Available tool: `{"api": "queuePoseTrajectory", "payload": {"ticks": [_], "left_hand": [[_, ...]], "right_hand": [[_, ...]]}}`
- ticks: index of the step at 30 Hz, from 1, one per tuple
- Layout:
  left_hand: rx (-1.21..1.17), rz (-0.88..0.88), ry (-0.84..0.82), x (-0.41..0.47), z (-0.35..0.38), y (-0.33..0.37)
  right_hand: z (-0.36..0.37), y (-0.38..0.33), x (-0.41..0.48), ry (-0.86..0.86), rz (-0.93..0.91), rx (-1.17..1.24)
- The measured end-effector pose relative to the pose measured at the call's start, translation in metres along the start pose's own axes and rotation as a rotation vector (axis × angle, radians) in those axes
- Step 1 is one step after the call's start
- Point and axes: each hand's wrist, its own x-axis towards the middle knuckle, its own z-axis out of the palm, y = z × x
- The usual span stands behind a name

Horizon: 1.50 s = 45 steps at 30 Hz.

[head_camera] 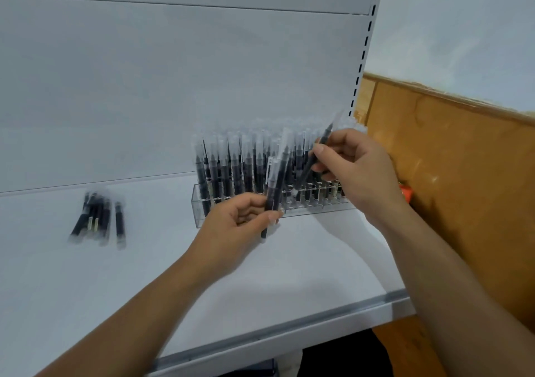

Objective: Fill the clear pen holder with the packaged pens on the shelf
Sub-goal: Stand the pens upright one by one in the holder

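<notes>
Since the clear pen holder (199, 211), at the centre of the frame near the back of the shelf (289, 266), already stands crowded with upright packaged pens (228, 168), the chief risk, as I judge it, lies in finding a free slot for the next one. At centre right, just in front of the holder's right end, the right hand (359, 171) pinches a single pen (314, 162) between thumb and curled fingers. This pen is tilted, its top toward the upper right. Its lower end hangs close to the rows, though blur keeps me from telling whether it touches them. Sent down at that slant, it could catch a neighbour's wrapper, lean several pens over, or meet a slot already taken. Below centre, the left hand (240, 223) is curled round a small bundle (276, 174) of what looks like two or three pens, gripped low, so their long upper ends stand up in front of the holder. A slack grip there could let one slide out onto the shelf, and the bundle could knock the front row. The loose pens (95, 220) at the left of the frame lie well apart from both hands, so fetching them means a reach that might sweep the bundle against the holder.
</notes>
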Motion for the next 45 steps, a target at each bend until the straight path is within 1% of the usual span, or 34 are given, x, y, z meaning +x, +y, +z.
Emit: {"api": "queuePoseTrajectory", "payload": {"ticks": [2, 7, 10, 17, 21, 24, 26, 29, 32, 34, 36, 37, 41, 45], "left_hand": [[-0.073, -0.023, 0.035, 0.001, 0.0, 0.0], [-0.157, -0.049, 0.079, 0.002, 0.001, -0.001], [-0.21, -0.062, 0.085, 0.003, 0.002, -0.002], [-0.182, -0.063, 0.072, 0.004, 0.002, -0.002], [-0.207, -0.074, 0.087, 0.003, 0.004, 0.001], [-0.211, -0.08, 0.08, 0.003, 0.005, 0.002], [-0.212, -0.088, 0.082, 0.003, 0.005, 0.002], [-0.192, -0.072, 0.073, 0.003, 0.005, 0.001], [-0.177, -0.046, 0.066, 0.002, 0.004, 0.002], [-0.148, -0.029, 0.053, 0.002, 0.004, 0.003], [-0.144, -0.017, 0.041, 0.002, 0.003, 0.002], [-0.149, -0.013, 0.034, 0.002, 0.003, 0.002], [-0.135, 0.005, 0.01, 0.001, 0.002, 0.0], [-0.142, -0.015, 0.027, 0.002, 0.001, -0.002]], "right_hand": [[0.004, -0.002, 0.004, -0.018, -0.01, -0.013], [0.014, -0.004, 0.012, -0.048, -0.039, -0.067], [0.018, -0.003, 0.015, -0.074, -0.047, -0.144], [0.023, -0.008, 0.022, -0.083, -0.088, -0.325], [0.028, -0.002, 0.022, -0.112, -0.067, -0.441], [0.03, 0.006, 0.018, -0.203, -0.018, -0.564], [0.031, 0.012, 0.014, -0.242, 0.005, -0.594], [0.027, 0.014, 0.009, -0.226, 0.029, -0.557], [0.018, 0.009, 0.003, -0.168, 0.02, -0.493], [0.014, 0.002, -0.002, -0.158, 0.03, -0.317], [0.014, -0.006, -0.008, -0.224, 0.046, -0.155], [0.014, -0.008, -0.009, -0.26, 0.042, -0.12], [0.02, -0.012, -0.01, -0.323, 0.033, -0.063], [0.02, -0.014, -0.008, -0.286, -0.009, -0.036]]}}
